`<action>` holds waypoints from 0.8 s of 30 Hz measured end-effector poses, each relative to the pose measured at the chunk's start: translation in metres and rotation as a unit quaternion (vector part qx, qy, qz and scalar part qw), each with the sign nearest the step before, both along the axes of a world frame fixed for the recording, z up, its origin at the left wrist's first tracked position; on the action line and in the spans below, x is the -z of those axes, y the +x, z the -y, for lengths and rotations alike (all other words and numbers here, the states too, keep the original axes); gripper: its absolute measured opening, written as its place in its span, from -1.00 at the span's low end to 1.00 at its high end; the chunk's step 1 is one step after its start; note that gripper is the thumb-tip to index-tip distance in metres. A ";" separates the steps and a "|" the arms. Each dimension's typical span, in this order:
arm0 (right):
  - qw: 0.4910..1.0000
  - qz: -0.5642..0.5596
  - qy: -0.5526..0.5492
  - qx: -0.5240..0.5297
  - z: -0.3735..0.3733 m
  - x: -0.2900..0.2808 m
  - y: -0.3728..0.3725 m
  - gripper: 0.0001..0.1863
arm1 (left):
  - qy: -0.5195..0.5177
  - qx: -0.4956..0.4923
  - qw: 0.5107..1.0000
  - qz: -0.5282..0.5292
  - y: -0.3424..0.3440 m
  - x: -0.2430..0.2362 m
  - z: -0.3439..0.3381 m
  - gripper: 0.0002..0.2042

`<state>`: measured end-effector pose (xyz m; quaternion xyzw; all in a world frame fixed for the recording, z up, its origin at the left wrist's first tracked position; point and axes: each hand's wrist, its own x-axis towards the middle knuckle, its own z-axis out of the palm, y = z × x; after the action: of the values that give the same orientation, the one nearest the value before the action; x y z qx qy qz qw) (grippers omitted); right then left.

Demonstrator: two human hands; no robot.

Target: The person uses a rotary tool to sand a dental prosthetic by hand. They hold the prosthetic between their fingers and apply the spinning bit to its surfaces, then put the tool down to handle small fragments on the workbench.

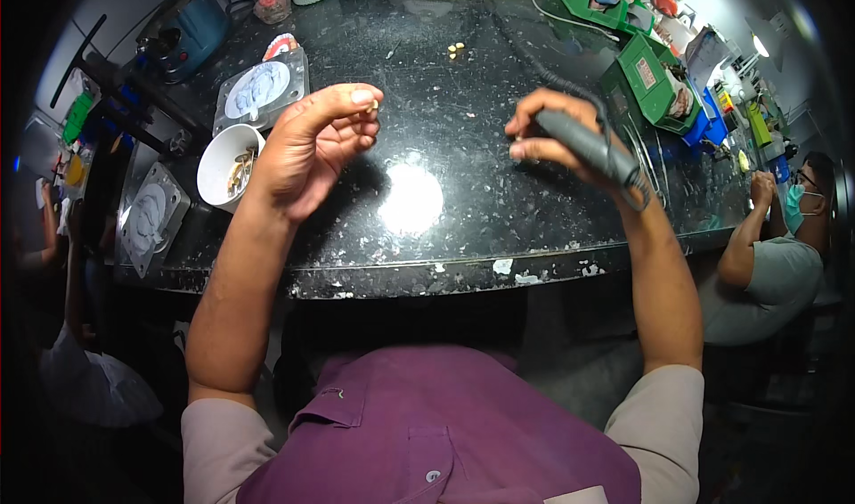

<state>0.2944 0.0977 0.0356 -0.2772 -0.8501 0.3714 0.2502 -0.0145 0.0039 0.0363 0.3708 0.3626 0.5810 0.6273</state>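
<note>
My left hand [316,134] is raised over the black worktop with its thumb and fingertips pinched on a small cream-coloured piece that looks like an artificial tooth [374,107]. Opposite it, my right hand [563,105] is closed round a dark grey rotary handpiece [583,142], whose coiled cord [545,72] runs away across the bench. The handpiece's working tip is too small to make out near my fingertips. A gap of worktop lies between both hands. Several loose tooth-like pieces [456,51] rest farther back.
Beside my left wrist stands a white cup [212,167] with small metal bits. Two metal flasks with plaster, one far [258,90] and one near [153,219], lie at left. Green bins [648,84] and a blue bin [710,121] stand at right. A masked person [775,272] sits beyond.
</note>
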 end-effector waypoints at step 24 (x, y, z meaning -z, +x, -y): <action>0.957 -0.271 -0.051 0.093 -0.068 0.016 -0.075 -0.84 | 0.111 -0.080 0.818 -0.558 0.013 0.018 -0.038 -0.86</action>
<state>0.2190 0.1661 0.0196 -0.2570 -0.7006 0.4506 0.4900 -0.0013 0.0418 0.0185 0.6683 0.6122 0.3590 0.2229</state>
